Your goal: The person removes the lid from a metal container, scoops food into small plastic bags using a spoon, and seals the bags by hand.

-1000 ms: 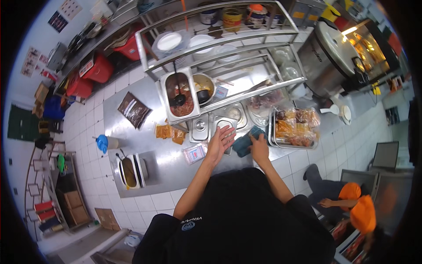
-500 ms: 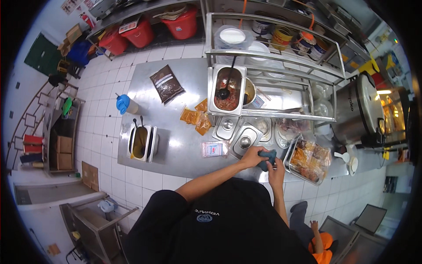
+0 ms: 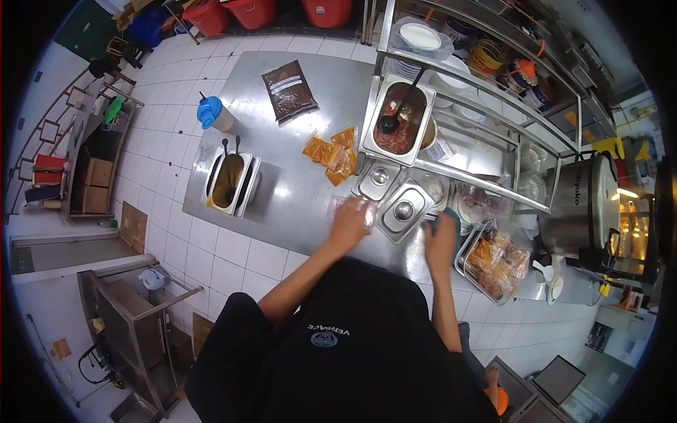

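Note:
My left hand (image 3: 352,224) reaches over a small clear plastic packet (image 3: 337,204) at the table's near edge and covers much of it. Its fingers are blurred, so I cannot tell whether they grip the packet. My right hand (image 3: 439,242) is closed on a dark teal cloth (image 3: 451,220), right of a lidded steel food pan (image 3: 405,210). Behind that stands a smaller lidded pan (image 3: 381,176). Close to my right hand, a steel tray (image 3: 462,266) holds plastic-wrapped orange and brown food.
Orange sauce packets (image 3: 331,156) and a brown pouch (image 3: 290,90) lie on the steel table (image 3: 282,211). At left are a blue-lidded jug (image 3: 211,114) and pans with ladle handles (image 3: 231,180). A steel rack (image 3: 479,185) and a large cooker (image 3: 582,204) stand at right.
My left hand has let go of the cloth and moved left to the plastic packet. The cloth stays in my right hand. The whole view has shifted.

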Available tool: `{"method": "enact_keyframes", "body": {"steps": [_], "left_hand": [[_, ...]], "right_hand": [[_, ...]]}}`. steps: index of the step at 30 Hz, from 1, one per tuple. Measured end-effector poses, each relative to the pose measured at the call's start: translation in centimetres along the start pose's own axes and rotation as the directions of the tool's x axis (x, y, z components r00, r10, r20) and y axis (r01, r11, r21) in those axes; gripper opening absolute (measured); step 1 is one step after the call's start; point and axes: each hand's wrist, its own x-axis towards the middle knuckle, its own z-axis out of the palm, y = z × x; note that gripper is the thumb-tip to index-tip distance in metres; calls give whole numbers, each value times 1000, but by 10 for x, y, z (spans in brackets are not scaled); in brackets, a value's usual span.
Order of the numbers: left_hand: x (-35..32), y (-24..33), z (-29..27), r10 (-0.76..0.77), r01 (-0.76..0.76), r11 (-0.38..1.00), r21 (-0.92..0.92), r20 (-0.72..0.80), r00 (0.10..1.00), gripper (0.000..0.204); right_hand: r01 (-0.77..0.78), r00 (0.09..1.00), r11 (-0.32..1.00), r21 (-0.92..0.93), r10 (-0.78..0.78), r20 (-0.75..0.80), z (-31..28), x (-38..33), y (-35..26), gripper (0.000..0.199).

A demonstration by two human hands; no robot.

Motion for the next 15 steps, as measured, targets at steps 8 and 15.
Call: {"method": "enact_keyframes", "body": {"steps": [8,15], "left_hand": [[3,-44,24,-98,102,992,78,-48,994,70],[-4,-49,16,-53,43,996,-75,-140,989,70]], "right_hand": [[-434,709,843,317,102,698,127,-15,-7,31],[-533,748,702,472,130,651,110,-21,-20,24]]}}
